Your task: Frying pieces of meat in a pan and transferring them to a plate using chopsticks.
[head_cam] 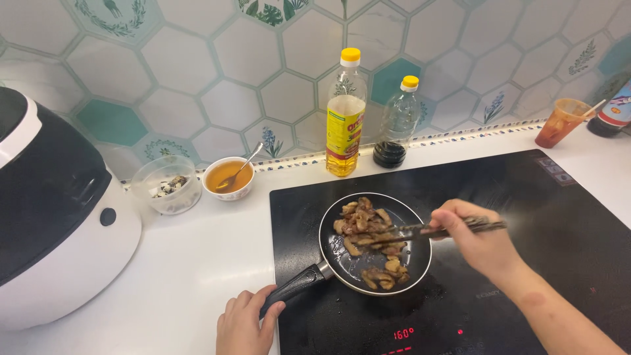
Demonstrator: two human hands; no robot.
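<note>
A small black frying pan (pixel 414 256) sits on the black induction cooktop (pixel 545 217), holding browned pieces of meat (pixel 368 227). My left hand (pixel 244 323) grips the pan's black handle (pixel 296 286) at the lower left. My right hand (pixel 474 240) holds a pair of dark chopsticks (pixel 427 231) whose tips reach into the meat in the middle of the pan.
A black and white rice cooker (pixel 59 217) stands at the left. Behind the pan are a clear container (pixel 167 185), a bowl of brown liquid with a spoon (pixel 228 177), an oil bottle (pixel 346 115), a dark-sauce bottle (pixel 397 125) and an orange cup (pixel 559 122).
</note>
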